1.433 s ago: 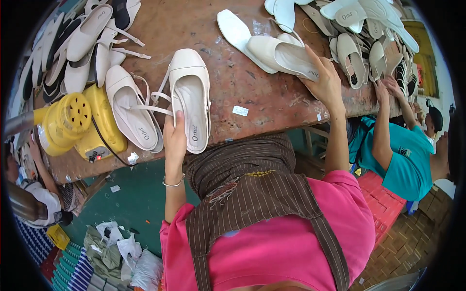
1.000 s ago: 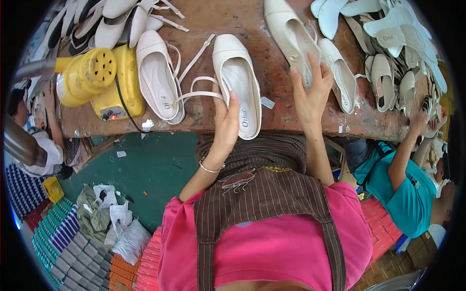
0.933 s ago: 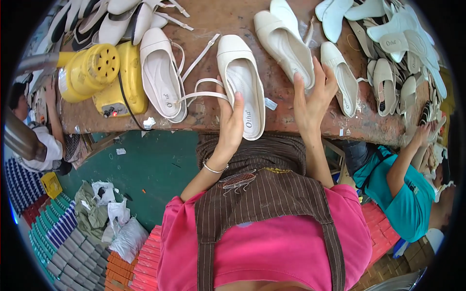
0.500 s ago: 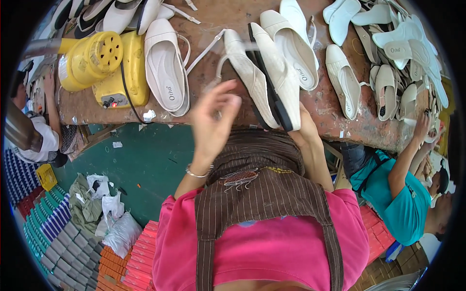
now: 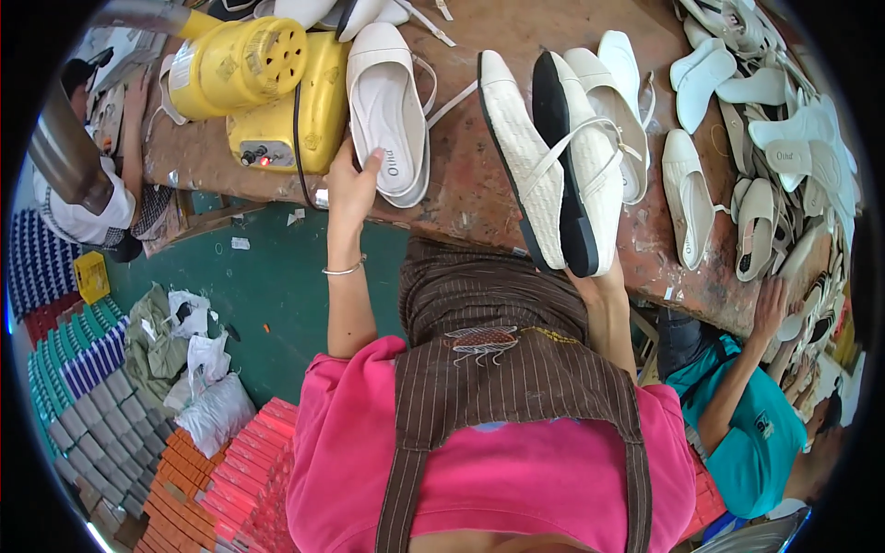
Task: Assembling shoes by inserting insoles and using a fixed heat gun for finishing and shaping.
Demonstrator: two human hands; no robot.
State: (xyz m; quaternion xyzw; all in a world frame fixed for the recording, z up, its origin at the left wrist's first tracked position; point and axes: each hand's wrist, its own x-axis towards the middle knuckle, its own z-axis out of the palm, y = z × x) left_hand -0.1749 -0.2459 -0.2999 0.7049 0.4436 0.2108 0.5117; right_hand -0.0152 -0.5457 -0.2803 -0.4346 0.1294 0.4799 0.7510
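Observation:
My right hand (image 5: 597, 284) holds a pair of cream slingback flats by their heel ends, over the table's near edge. The left flat (image 5: 521, 157) shows its woven side; beside it, the other flat (image 5: 595, 198) shows a black sole, and a thin strap lies across the two. My left hand (image 5: 352, 184) grips the heel end of another cream slingback shoe (image 5: 385, 101) on the table, thumb over its rim, other fingers partly hidden. A second sole edge shows beneath that shoe. Behind the held pair lies a further shoe (image 5: 636, 170), partly covered.
A yellow blower machine (image 5: 277, 101) stands left of my left hand, its black cable hanging down. At right are a single flat (image 5: 687, 198), white insoles (image 5: 705, 83) and heaped shoes. A co-worker in teal (image 5: 756, 433) reaches in at right; another person sits far left.
My left hand has moved left from near the held pair and taken hold of the shoe beside the machine. The held pair has turned more upright, showing its straps. The view has shifted left.

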